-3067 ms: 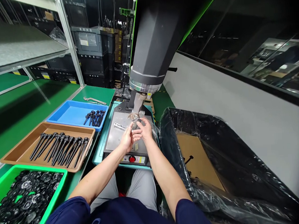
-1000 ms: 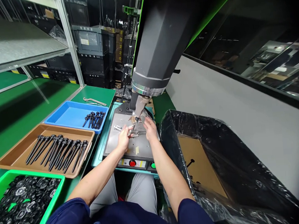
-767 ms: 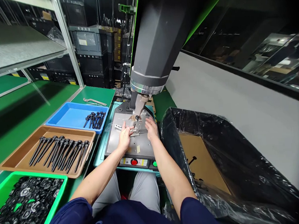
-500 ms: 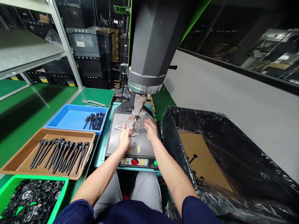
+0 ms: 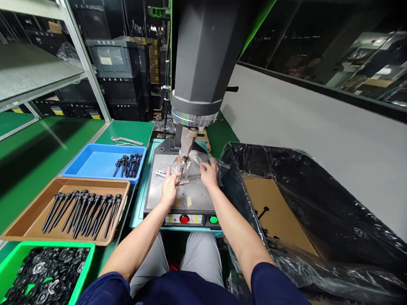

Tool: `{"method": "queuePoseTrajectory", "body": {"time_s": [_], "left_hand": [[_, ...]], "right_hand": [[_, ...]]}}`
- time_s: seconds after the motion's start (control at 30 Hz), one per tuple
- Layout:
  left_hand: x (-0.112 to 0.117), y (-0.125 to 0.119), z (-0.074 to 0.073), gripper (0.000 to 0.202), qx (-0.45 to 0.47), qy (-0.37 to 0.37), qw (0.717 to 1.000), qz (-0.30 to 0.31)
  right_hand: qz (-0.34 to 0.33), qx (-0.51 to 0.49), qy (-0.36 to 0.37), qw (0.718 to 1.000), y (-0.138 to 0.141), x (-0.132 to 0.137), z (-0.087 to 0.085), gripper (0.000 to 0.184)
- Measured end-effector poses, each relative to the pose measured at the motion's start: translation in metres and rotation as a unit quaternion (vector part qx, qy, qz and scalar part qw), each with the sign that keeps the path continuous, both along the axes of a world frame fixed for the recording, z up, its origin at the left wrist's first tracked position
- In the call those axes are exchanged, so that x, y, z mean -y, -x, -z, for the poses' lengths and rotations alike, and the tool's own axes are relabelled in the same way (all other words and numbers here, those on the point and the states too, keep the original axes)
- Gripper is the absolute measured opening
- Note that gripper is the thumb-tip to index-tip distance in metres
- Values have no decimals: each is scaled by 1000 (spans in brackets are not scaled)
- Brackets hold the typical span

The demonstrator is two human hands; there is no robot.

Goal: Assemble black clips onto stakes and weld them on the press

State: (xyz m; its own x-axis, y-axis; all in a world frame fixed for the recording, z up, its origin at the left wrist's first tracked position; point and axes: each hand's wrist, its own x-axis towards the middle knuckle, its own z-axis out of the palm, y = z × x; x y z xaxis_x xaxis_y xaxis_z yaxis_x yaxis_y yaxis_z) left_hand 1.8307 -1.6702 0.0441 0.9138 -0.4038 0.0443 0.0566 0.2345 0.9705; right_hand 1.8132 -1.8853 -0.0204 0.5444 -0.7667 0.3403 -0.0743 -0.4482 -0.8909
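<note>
My left hand (image 5: pixel 170 190) is beside the fixture on the metal plate (image 5: pixel 157 193); its index finger points up and its thumb reaches toward the middle, fingers apart. At the plate's right side my right hand (image 5: pixel 209 174) has its fingers bent around a clear plastic sheet (image 5: pixel 223 164), which tilts out past the plate's edge. Between the hands sits a small black part (image 5: pixel 185 159), directly under the tapered metal tip (image 5: pixel 188 143) of the press head (image 5: pixel 196 78). The lower end of that part is hard to make out behind the clear plastic.
On the left are a blue tray (image 5: pixel 85 163) and a brown tray (image 5: pixel 30 220) with black long-stemmed parts, and a green tray (image 5: pixel 88 258) of black round pieces. A wrench (image 5: pixel 126 140) lies behind. Red (image 5: pixel 184 219) and green (image 5: pixel 213 219) buttons face me. A black-lined bin (image 5: pixel 288 174) stands right.
My right hand has closed from flat, spread fingers onto the clear plastic sheet, which has swung outward to the right. My left hand has stayed almost in place.
</note>
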Motion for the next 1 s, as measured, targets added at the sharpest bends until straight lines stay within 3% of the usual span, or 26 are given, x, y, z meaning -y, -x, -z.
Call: {"method": "queuePoseTrajectory", "body": {"time_s": [0.13,0.27,0.5,0.63,0.83,1.0], "left_hand": [[0,2,-1,31,-2,-4,1000,1],[0,3,-2,32,-8,-6,1000,1],[3,2,4,32,-35,22,999,-4],[4,0,7,31,-89,44,995,-9],[4,-1,6,29,-180,87,980,-16],[2,0,5,29,-224,98,970,11]], "right_hand": [[-42,-54,-31,997,5,-7,18,15],[-62,-88,-47,993,16,-21,35,21],[-55,-133,-46,989,41,-44,40,40],[-71,-227,16,971,62,-66,35,46],[-105,-361,145,915,92,-94,26,49],[-86,-335,180,921,108,-103,34,42]]}}
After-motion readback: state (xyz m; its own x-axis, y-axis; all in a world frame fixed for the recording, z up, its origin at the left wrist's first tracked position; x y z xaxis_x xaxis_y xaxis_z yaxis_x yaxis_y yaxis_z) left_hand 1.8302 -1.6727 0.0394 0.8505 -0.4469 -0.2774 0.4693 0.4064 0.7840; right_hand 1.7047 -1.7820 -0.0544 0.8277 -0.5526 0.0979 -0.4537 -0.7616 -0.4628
